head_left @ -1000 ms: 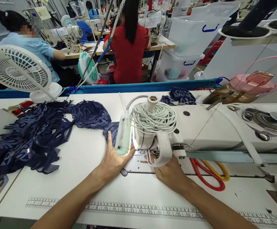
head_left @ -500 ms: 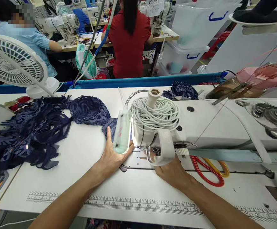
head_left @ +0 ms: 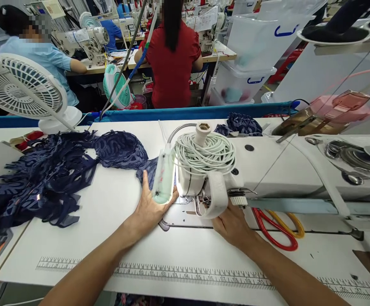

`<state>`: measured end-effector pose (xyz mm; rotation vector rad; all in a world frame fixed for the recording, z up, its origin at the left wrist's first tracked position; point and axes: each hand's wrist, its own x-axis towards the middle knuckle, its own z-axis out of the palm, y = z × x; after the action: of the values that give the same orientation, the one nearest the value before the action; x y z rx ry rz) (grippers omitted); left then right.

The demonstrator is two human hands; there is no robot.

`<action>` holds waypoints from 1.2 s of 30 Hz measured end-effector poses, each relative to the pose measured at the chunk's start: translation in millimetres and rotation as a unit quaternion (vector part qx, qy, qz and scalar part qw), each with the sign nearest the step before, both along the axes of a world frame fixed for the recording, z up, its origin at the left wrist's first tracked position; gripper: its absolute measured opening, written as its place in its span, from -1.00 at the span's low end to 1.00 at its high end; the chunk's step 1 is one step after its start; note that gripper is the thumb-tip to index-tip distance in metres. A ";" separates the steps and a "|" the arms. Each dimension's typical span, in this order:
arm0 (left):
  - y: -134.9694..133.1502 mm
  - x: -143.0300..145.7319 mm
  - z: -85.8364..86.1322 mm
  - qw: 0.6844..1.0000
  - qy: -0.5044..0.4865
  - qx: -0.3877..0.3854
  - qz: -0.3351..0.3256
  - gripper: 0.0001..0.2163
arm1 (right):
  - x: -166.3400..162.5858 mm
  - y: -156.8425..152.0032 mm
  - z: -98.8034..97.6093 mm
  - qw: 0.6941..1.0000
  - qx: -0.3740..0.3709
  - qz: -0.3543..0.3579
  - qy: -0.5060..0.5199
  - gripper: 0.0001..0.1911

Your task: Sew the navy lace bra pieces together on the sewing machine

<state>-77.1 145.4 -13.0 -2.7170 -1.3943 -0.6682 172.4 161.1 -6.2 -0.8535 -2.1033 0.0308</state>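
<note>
Left hand flat, fingers spread on navy lace piece by sewing machine needle; right hand under machine head, grip hidden, cannot tell; red scissors just right.

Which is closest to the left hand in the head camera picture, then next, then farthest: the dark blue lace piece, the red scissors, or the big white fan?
1. The dark blue lace piece: right at the left hand, under its fingertips.
2. The red scissors: off to the right, under the sewing machine arm.
3. The big white fan: far back on the left.
</note>
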 end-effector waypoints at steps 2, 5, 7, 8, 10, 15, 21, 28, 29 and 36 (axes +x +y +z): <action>0.5 -1.0 -2.0 1.000 0.016 -0.004 -0.005 -0.75 | -0.3 0.9 0.9 1.000 -0.001 -0.006 -0.012 -0.77; 1.5 -1.3 -1.8 0.999 0.034 -0.009 -0.003 -0.72 | -1.3 0.6 3.7 1.000 0.001 -0.016 -0.020 -0.75; 2.1 -0.8 0.5 0.999 0.039 -0.014 -0.001 -0.72 | -2.3 0.1 5.3 0.999 0.003 -0.022 -0.023 -0.75; 2.3 -0.5 2.0 0.999 0.040 -0.016 -0.001 -0.72 | -2.9 0.0 5.7 0.999 0.005 -0.023 -0.023 -0.74; 2.2 0.3 5.0 0.999 0.039 -0.017 -0.004 -0.71 | -3.8 -0.2 5.7 0.999 0.008 -0.023 -0.022 -0.74; 0.8 1.6 8.6 1.000 0.018 -0.013 -0.019 -0.67 | -5.5 -0.9 4.7 1.000 0.007 -0.022 -0.017 -0.74; 1.0 2.2 11.6 0.999 0.012 -0.009 -0.036 -0.63 | -5.4 -1.5 6.4 1.000 0.006 -0.023 -0.018 -0.75; 0.3 3.9 17.1 0.999 0.007 0.006 -0.050 -0.61 | -3.8 -1.6 8.2 1.000 0.013 -0.010 -0.015 -0.79; -0.1 4.1 17.6 0.999 0.003 0.010 -0.053 -0.61 | -3.5 -1.6 8.3 1.000 0.015 -0.007 -0.014 -0.80; -2.6 6.4 17.4 0.999 -0.001 0.031 -0.042 -0.67 | -1.3 -1.7 5.5 0.999 0.022 0.003 -0.041 -0.82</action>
<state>-70.7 142.8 4.4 -2.7399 -1.2431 -0.7054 171.1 159.5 -0.7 -0.8338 -2.1748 -0.0471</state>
